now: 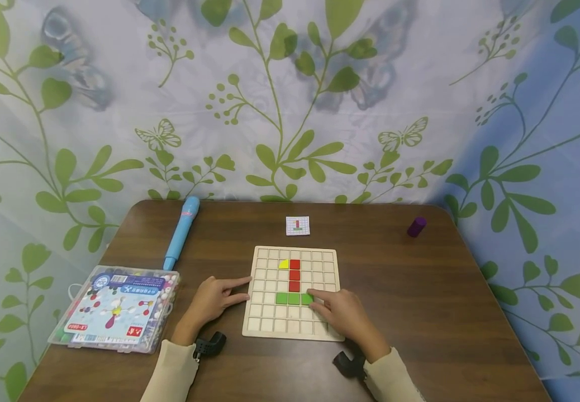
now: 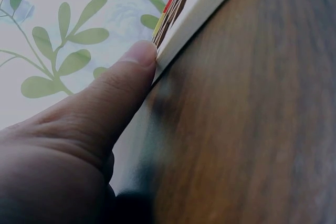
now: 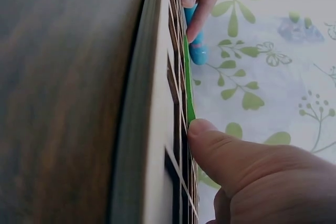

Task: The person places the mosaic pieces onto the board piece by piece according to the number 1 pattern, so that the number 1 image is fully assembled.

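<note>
A square wooden grid board (image 1: 271,328) lies on the table. On it are a column of red tiles (image 1: 294,275), a yellow tile (image 1: 284,264) with a rounded corner at the column's top left, and a row of green tiles (image 1: 288,298) below. My left hand (image 1: 208,301) rests at the board's left edge, index finger and thumb extended against it. Over the board's right side, my right hand (image 1: 342,314) touches the rightmost green tile (image 1: 307,298) with index finger and thumb. In the right wrist view the thumb (image 3: 220,150) meets the end of the green row (image 3: 188,82).
A small pattern card (image 1: 297,225) lies behind the board. At left are a blue microphone-shaped object (image 1: 181,231) and a clear plastic case (image 1: 114,310) of small colored parts. A purple cylinder (image 1: 417,226) is at the back right. A patterned curtain (image 1: 290,100) hangs behind the table.
</note>
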Demonstrator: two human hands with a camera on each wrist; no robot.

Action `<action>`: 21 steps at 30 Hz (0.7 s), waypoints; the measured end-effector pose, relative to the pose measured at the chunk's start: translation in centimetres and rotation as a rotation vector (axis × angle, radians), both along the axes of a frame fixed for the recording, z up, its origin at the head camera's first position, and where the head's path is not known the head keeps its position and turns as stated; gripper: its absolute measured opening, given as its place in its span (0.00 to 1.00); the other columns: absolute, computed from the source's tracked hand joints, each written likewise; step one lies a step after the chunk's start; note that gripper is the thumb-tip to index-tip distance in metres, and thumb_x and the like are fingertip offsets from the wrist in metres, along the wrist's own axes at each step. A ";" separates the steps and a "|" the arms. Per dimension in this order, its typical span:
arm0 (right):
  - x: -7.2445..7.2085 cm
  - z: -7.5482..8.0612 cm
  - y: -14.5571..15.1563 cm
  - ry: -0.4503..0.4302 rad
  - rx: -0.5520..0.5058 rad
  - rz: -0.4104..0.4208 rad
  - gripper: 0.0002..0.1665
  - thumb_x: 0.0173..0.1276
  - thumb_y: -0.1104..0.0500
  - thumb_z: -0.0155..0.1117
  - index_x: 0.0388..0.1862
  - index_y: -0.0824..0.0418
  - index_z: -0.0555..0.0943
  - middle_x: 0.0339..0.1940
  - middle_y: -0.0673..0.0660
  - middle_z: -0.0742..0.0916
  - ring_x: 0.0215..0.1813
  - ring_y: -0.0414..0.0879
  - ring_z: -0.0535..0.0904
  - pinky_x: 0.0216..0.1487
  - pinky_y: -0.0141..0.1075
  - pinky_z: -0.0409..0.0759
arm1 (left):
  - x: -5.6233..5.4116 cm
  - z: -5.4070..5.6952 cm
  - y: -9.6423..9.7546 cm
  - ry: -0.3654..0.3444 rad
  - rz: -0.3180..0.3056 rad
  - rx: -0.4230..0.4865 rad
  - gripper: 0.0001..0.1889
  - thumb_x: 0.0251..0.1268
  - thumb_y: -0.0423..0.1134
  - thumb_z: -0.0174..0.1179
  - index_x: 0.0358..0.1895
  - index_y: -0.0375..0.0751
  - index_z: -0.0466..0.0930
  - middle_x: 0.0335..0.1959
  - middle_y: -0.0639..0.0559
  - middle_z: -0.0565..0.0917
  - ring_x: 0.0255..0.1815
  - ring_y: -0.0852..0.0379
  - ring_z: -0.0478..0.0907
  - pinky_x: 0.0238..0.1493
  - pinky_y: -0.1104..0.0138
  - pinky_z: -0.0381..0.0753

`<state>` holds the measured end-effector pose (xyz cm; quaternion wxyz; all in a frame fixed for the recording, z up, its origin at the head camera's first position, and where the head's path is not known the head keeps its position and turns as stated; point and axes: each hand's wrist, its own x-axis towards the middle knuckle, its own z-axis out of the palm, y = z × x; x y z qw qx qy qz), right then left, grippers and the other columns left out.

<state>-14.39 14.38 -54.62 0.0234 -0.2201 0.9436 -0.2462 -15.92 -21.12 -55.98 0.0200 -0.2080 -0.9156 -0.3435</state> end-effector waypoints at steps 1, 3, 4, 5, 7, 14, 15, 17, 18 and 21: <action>0.0 0.0 0.0 0.003 0.006 0.003 0.22 0.71 0.45 0.70 0.62 0.45 0.87 0.10 0.37 0.61 0.19 0.34 0.49 0.23 0.31 0.53 | 0.0 0.0 0.0 0.014 -0.005 0.005 0.25 0.63 0.54 0.71 0.63 0.55 0.85 0.07 0.73 0.56 0.13 0.70 0.45 0.20 0.72 0.52; 0.0 0.0 0.0 0.011 0.011 0.009 0.22 0.71 0.45 0.69 0.62 0.45 0.86 0.10 0.37 0.62 0.19 0.34 0.49 0.23 0.32 0.52 | 0.0 -0.1 0.0 0.042 -0.010 0.010 0.24 0.62 0.53 0.71 0.62 0.53 0.86 0.08 0.74 0.55 0.13 0.71 0.45 0.21 0.72 0.53; -0.1 0.0 0.0 0.013 0.012 0.010 0.22 0.72 0.45 0.69 0.62 0.45 0.86 0.09 0.37 0.62 0.19 0.34 0.49 0.23 0.32 0.52 | 0.0 -0.1 0.0 0.053 -0.011 0.011 0.24 0.62 0.52 0.72 0.61 0.53 0.86 0.08 0.74 0.55 0.13 0.71 0.45 0.21 0.72 0.53; -0.1 -0.1 0.0 0.012 0.010 0.008 0.22 0.72 0.45 0.68 0.62 0.45 0.86 0.09 0.37 0.63 0.19 0.34 0.49 0.23 0.32 0.52 | 0.0 -0.1 0.0 0.063 -0.010 0.009 0.24 0.62 0.52 0.72 0.61 0.53 0.86 0.08 0.74 0.55 0.13 0.71 0.45 0.21 0.72 0.53; 0.0 -0.1 0.0 0.011 0.005 0.006 0.22 0.72 0.44 0.68 0.63 0.45 0.86 0.10 0.37 0.62 0.18 0.34 0.49 0.23 0.32 0.52 | 0.0 -0.2 0.0 0.082 -0.010 0.007 0.24 0.61 0.51 0.73 0.61 0.52 0.87 0.08 0.74 0.55 0.13 0.72 0.45 0.21 0.72 0.53; 0.0 -0.4 -0.1 0.016 0.006 -0.004 0.22 0.71 0.43 0.68 0.62 0.44 0.86 0.10 0.37 0.61 0.17 0.33 0.49 0.22 0.31 0.52 | 0.2 -0.1 0.0 0.082 -0.002 -0.002 0.24 0.61 0.52 0.72 0.61 0.54 0.86 0.08 0.76 0.54 0.13 0.72 0.44 0.20 0.73 0.51; 0.0 -0.4 -0.1 0.015 0.006 -0.006 0.22 0.71 0.43 0.69 0.62 0.44 0.86 0.10 0.37 0.61 0.17 0.33 0.49 0.22 0.31 0.52 | 0.2 0.0 0.0 0.077 -0.002 -0.002 0.24 0.62 0.52 0.72 0.61 0.54 0.86 0.08 0.76 0.54 0.13 0.72 0.44 0.20 0.73 0.51; 0.1 -0.4 0.0 0.022 0.005 -0.009 0.21 0.71 0.43 0.69 0.61 0.44 0.87 0.10 0.37 0.61 0.17 0.33 0.49 0.21 0.32 0.52 | 0.2 0.1 0.0 0.067 -0.001 -0.003 0.24 0.62 0.52 0.72 0.61 0.54 0.86 0.07 0.75 0.54 0.13 0.71 0.44 0.21 0.72 0.51; 0.1 -0.4 0.0 0.024 0.006 -0.011 0.21 0.71 0.43 0.69 0.61 0.44 0.87 0.10 0.37 0.61 0.17 0.33 0.49 0.21 0.32 0.52 | 0.2 0.2 0.1 0.063 0.000 -0.003 0.24 0.62 0.52 0.72 0.62 0.54 0.86 0.07 0.75 0.54 0.13 0.71 0.44 0.21 0.72 0.52; 0.1 -0.4 0.1 0.030 0.000 -0.020 0.21 0.71 0.43 0.70 0.60 0.43 0.87 0.10 0.37 0.60 0.17 0.33 0.48 0.21 0.32 0.51 | 0.1 0.2 0.2 0.050 0.005 -0.008 0.24 0.62 0.53 0.72 0.62 0.55 0.86 0.08 0.74 0.54 0.13 0.70 0.45 0.27 0.70 0.58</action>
